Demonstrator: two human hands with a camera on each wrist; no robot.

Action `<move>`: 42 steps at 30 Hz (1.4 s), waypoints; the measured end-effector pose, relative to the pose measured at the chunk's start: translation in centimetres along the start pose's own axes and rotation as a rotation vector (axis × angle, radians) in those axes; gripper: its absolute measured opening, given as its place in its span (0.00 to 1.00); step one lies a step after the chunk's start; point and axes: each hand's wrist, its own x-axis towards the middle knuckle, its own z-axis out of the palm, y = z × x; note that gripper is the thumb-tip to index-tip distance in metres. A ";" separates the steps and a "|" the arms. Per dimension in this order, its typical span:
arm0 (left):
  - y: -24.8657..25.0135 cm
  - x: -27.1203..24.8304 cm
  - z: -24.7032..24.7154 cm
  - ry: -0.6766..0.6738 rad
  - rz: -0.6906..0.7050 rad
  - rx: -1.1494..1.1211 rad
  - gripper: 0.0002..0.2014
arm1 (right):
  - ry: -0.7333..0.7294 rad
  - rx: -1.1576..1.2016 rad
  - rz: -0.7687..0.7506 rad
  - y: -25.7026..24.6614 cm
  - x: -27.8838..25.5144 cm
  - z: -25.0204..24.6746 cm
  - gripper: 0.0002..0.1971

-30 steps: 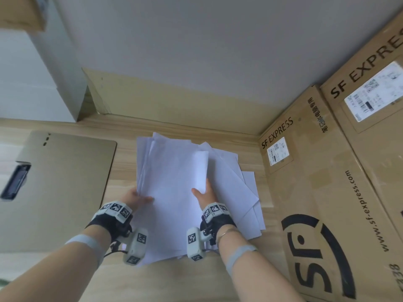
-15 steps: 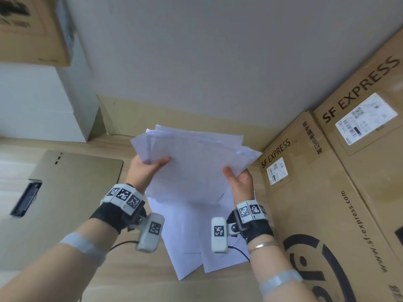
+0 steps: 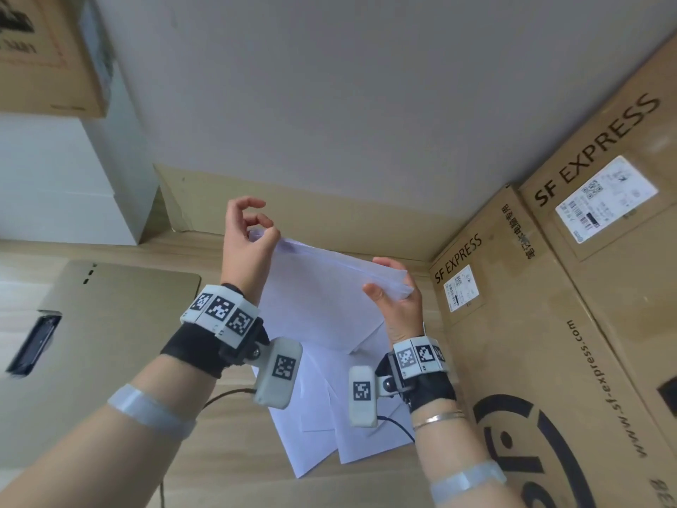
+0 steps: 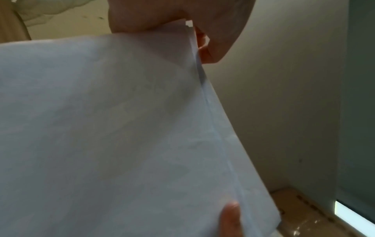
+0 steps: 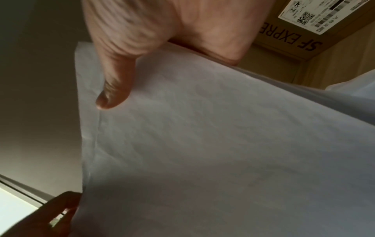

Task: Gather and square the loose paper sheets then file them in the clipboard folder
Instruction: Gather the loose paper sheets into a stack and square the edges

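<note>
A: Paper sheets [image 3: 322,295], a gathered bundle, held up in the air above the wooden desk [image 3: 227,434], slanting down from upper left to lower right.

B: Left hand [image 3: 246,247]?

A: At the bundle's upper left corner. Thumb and a finger pinched on that corner, other fingers curled loosely above it. Confirmed in the left wrist view: fingertips [image 4: 211,54] closed on the corner of the white sheets.

B: Right hand [image 3: 397,298]?

A: Clamped on the right end of the bundle, thumb on the near face, fingers wrapped behind. Right wrist view: thumb [image 5: 113,89] pressed flat against the paper. Edges not yet flush, a few layers stepped along the top.

B: Anything left on the desk?

A: More loose sheets [image 3: 329,427], fanned and overlapping, lying directly below the raised bundle.

B: Clipboard folder [image 3: 110,346]?

A: Flat on the desk, well to the left of both hands, tan cover, dark clip [image 3: 34,342] at its left edge. Untouched by either hand.

B: Surroundings?

A: SF Express cardboard boxes [image 3: 549,342] stacked on the right, close beside the right wrist. Grey wall [image 3: 329,104] behind.
</note>
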 end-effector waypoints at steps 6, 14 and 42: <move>-1.0 -0.9 -0.9 -0.190 0.071 0.161 0.31 | 0.060 0.058 -0.008 -0.6 -0.1 0.2 0.26; -1.2 -0.9 -1.6 -0.189 0.111 0.209 0.45 | 0.230 0.009 -0.052 -1.2 1.2 0.3 0.07; -4.4 -1.1 -2.0 -0.155 -0.111 0.060 0.14 | 0.229 0.132 -0.118 -1.2 1.3 -0.7 0.11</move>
